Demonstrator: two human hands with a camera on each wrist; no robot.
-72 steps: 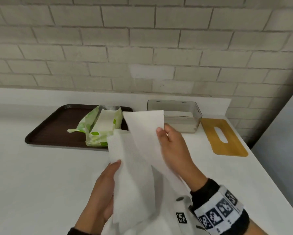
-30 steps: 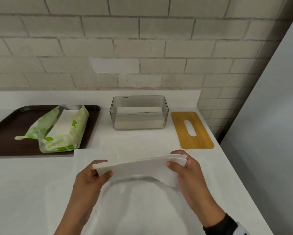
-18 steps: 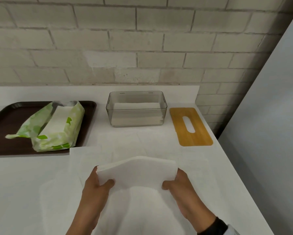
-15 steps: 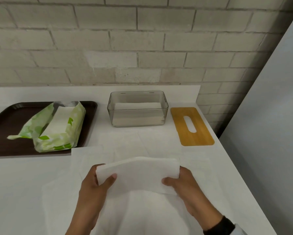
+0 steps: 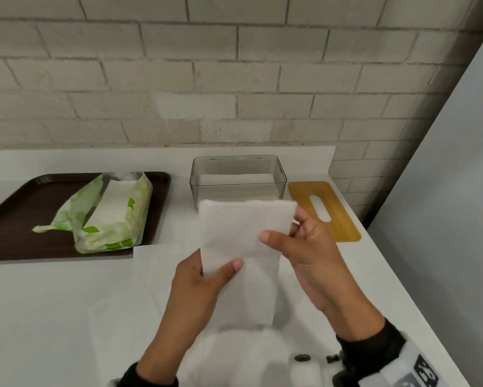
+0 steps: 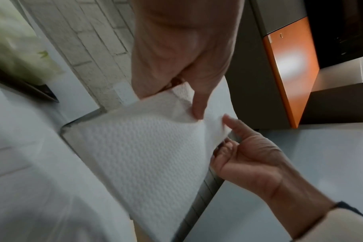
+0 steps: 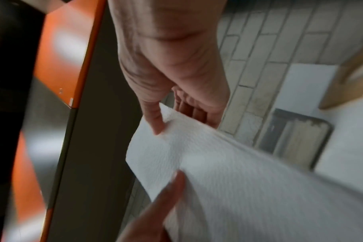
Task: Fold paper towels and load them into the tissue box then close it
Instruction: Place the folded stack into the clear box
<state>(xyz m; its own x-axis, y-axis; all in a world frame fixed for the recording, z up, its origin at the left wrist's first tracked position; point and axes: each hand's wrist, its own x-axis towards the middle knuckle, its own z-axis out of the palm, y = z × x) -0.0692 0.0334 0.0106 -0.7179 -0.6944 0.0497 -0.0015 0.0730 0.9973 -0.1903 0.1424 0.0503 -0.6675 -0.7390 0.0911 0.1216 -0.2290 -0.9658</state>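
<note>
In the head view I hold a white folded paper towel (image 5: 243, 227) up in front of the clear tissue box (image 5: 237, 177). My left hand (image 5: 223, 268) pinches its lower left corner, thumb on the near face. My right hand (image 5: 279, 233) pinches its right edge. A looser layer hangs down below the fold. The box holds a low stack of white towels. The bamboo lid (image 5: 322, 210) with its slot lies flat to the right of the box. The left wrist view shows the towel (image 6: 139, 147) pinched by a thumb; the right wrist view shows the towel (image 7: 238, 172) and box (image 7: 294, 135).
A dark brown tray (image 5: 11, 219) at the left carries an opened green pack of paper towels (image 5: 106, 213). Unfolded white sheets (image 5: 156, 275) lie flat on the white counter under my hands. A brick wall stands behind; a grey panel borders the counter's right edge.
Both hands have lifted the folded towel from low over the counter up and forward toward the box. The towel now faces me more upright, with a layer hanging below.
</note>
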